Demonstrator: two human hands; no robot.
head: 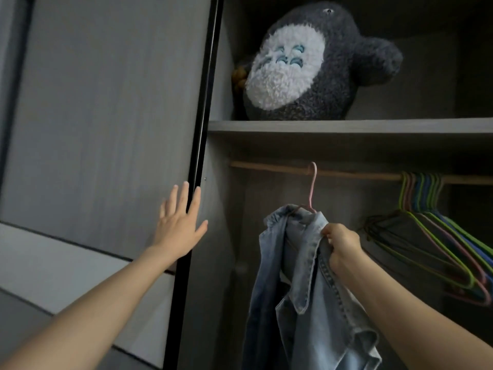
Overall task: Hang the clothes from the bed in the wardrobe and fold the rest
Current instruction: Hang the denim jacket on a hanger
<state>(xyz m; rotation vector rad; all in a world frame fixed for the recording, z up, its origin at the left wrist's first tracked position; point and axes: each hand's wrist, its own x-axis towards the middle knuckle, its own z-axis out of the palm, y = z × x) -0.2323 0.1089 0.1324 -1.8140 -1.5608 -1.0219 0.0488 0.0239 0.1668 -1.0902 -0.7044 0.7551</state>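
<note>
the denim jacket (301,303) is in the wardrobe opening, draped on a pink hanger (312,188), and your right grip (342,247) is clenched on a fistful of its shoulder cloth next to the collar. most of the jacket hangs below and to the left of that grip, bunched and twisted rather than flat, with the collar crumpled just above your knuckles. the hanger's hook rises above and slightly left of the grip and meets the wooden rail (266,166). it looks to sit over the rail, but the dim view doesn't settle whether it's fully seated or carrying any weight.

so you're in the hanging step, at the point of getting this jacket onto the rail. next, make sure the hook is right over the rail, then ease the grip open slowly so the cloth doesn't drag the hanger off. the jacket then wants straightening on the hanger's shoulders, since it looks lopsided.

well left of the right grip, your left grip (178,225) is spread flat, fingers straight, pressing on the edge of the sliding door (106,116) and holding nothing. right of the right grip, a bunch of empty hangers (432,225) hangs on the same rail, leaving free rail between. high above the grip, a shelf (346,126) carries a grey plush toy (306,65).
</note>
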